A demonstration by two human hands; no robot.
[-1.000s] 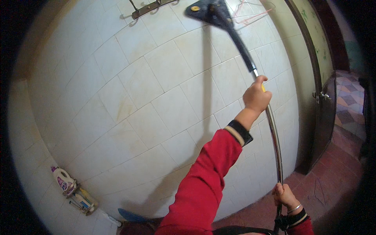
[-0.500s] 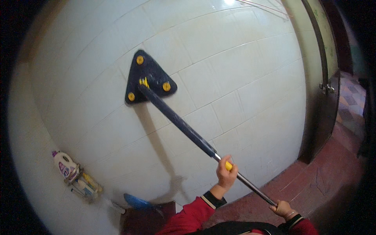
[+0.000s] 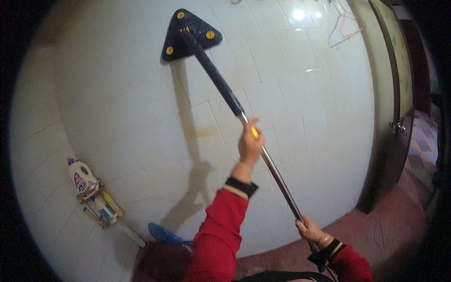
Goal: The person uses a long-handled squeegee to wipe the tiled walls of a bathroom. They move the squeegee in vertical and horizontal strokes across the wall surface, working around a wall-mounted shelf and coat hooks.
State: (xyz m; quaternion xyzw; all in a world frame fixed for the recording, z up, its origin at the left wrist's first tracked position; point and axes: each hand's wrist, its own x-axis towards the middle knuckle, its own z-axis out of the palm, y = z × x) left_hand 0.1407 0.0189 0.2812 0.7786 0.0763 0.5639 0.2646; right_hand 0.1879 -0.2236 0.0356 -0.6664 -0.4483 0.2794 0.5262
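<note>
Triangular mop head — dark, flat, three yellow round fasteners — lies pressed against the glossy white tiled wall, high up. Its pole runs dark at the top, then bare polished metal. Left hand is wrapped around the pole at a yellow collar; right hand is clenched near the lower end. Plastic bottles sit in a wire wall rack — lower left.
</note>
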